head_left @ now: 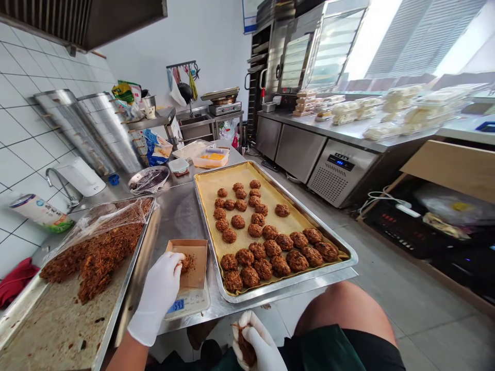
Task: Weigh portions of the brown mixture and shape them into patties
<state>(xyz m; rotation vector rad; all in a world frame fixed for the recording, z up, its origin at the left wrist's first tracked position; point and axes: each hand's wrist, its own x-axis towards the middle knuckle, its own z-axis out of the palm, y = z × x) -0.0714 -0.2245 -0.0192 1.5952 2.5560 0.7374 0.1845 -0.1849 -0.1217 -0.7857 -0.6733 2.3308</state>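
My left hand [157, 293], in a white glove, pinches a small clump of brown shredded mixture [185, 263] over a brown paper tray [195, 263]. That tray rests on a digital scale [187, 305] with a lit blue display. My right hand [257, 342], also gloved, is low near my lap and grips a ball of the same mixture [246, 348]. A metal sheet pan [284, 287] lined with yellow baking paper holds several rows of round brown patties [249, 242]. A large metal tray [58, 330] to my left holds a heap of the shredded mixture [96, 257], partly under clear plastic film.
A steel table carries a plastic tub of yellow food [211, 158] and a film-covered bowl [148, 180]. Steel under-counter fridges [340, 170] line the right, with packaged items on top. A tiled wall stands left; my knee shows below.
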